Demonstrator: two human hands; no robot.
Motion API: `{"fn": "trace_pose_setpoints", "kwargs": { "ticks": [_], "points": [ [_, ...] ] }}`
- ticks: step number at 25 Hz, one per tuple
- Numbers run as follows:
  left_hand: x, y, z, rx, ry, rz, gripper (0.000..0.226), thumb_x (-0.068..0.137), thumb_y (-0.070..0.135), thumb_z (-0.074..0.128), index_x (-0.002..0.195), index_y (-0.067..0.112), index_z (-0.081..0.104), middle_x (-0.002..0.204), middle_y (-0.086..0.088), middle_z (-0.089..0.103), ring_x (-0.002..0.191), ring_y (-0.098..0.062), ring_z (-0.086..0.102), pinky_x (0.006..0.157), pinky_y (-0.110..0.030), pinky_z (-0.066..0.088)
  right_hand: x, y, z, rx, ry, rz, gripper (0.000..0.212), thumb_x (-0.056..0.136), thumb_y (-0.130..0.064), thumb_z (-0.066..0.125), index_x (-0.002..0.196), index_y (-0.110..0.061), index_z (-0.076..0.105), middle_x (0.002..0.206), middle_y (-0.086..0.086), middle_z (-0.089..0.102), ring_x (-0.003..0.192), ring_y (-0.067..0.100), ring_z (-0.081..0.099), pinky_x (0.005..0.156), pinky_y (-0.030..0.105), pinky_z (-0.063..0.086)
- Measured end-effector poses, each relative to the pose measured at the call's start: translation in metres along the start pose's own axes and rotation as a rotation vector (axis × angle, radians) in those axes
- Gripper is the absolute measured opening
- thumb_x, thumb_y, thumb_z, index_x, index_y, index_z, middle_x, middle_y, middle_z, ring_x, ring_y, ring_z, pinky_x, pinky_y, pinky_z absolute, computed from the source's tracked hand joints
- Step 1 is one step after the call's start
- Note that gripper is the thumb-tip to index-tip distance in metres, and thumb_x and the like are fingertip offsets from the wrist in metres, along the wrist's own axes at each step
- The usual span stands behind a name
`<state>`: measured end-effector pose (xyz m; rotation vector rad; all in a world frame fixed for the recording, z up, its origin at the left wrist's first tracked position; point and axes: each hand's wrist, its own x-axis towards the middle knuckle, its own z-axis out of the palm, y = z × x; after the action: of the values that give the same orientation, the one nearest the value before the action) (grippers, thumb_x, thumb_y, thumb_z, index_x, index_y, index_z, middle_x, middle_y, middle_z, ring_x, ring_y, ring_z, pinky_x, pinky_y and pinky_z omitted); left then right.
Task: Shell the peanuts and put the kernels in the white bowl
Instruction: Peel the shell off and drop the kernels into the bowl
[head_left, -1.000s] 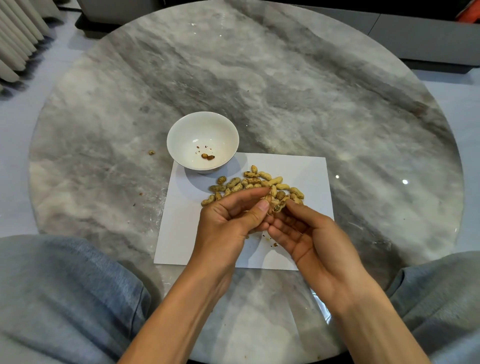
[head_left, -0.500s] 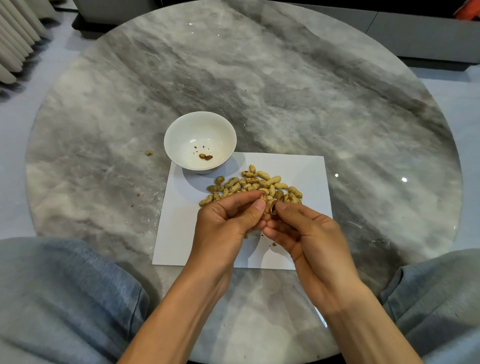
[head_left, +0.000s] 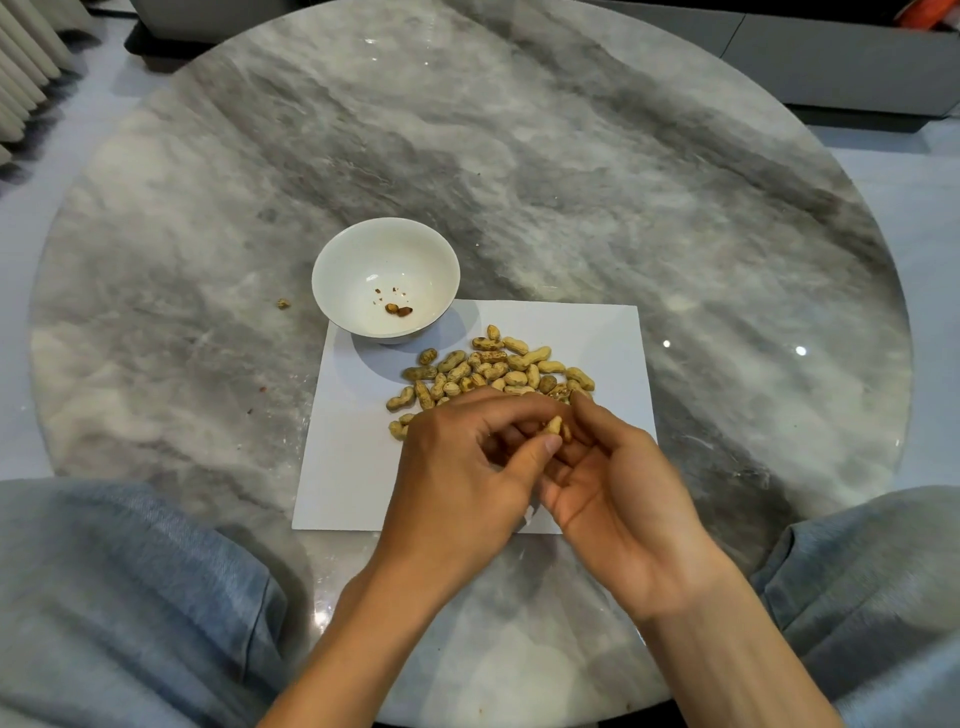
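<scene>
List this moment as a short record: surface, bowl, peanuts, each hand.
surface: round marble table with a white paper sheet
bowl: white bowl on the sheet's far left corner, a few kernels inside
peanuts: pile of unshelled peanuts on the sheet
left hand: pinches a peanut
right hand: fingers on the same peanut

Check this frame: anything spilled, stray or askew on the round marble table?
A small tan shell fragment lies on the bare grey marble table, left of the white ceramic bowl and off the white paper sheet. Tinier brown crumbs lie nearer the person. The bowl straddles the sheet's far-left corner. Nothing else stands out.
</scene>
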<state>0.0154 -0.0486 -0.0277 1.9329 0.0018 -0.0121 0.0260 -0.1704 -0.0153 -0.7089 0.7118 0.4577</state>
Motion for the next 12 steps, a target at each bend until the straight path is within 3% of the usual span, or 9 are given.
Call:
{"fn": "trace_pose_setpoints", "kwargs": {
  "ticks": [2, 5, 8, 12],
  "points": [
    [-0.0008, 0.0003, 0.0011, 0.025, 0.036, 0.014, 0.024, 0.081, 0.009, 0.079, 0.097, 0.026, 0.079, 0.089, 0.013, 0.073, 0.084, -0.004, 0.068, 0.069, -0.012, 0.048, 0.0008, 0.0004, 0.0, 0.025, 0.001, 0.013, 0.031, 0.102, -0.02, 0.047, 0.101, 0.004, 0.066, 0.094, 0.023, 0.073, 0.088, 0.031, 0.075, 0.071, 0.036, 0.063],
    [0.0008, -0.0023, -0.0028, -0.088, 0.141, -0.126, 0.023, 0.081, 0.011, 0.079, 0.089, 0.033, 0.078, 0.08, 0.016, 0.073, 0.077, -0.003, 0.068, 0.068, -0.022, 0.056, 0.002, -0.0011, -0.0029, 0.01, 0.038, 0.014, 0.034, 0.102, -0.02, 0.045, 0.109, 0.007, 0.066, 0.104, 0.024, 0.073, 0.101, 0.032, 0.072, 0.085, 0.037, 0.061],
    [0.0016, -0.0092, -0.0053, 0.019, 0.122, -0.198, 0.021, 0.079, 0.018, 0.081, 0.09, 0.035, 0.076, 0.08, 0.018, 0.072, 0.078, 0.001, 0.065, 0.072, -0.026, 0.057, 0.001, -0.0062, -0.0051, 0.041, 0.078, -0.016, 0.033, 0.102, -0.015, 0.042, 0.115, 0.006, 0.063, 0.106, 0.023, 0.073, 0.099, 0.031, 0.073, 0.09, 0.038, 0.058],
    [-0.0013, -0.0067, -0.0003, 0.162, 0.092, -0.015, 0.021, 0.08, 0.024, 0.075, 0.1, 0.03, 0.076, 0.097, 0.017, 0.067, 0.09, -0.002, 0.063, 0.075, -0.021, 0.053, -0.0008, -0.0057, -0.0045, 0.023, 0.077, -0.014, 0.033, 0.101, -0.014, 0.041, 0.118, 0.005, 0.063, 0.107, 0.022, 0.073, 0.1, 0.03, 0.073, 0.09, 0.037, 0.055]
  ]
}}
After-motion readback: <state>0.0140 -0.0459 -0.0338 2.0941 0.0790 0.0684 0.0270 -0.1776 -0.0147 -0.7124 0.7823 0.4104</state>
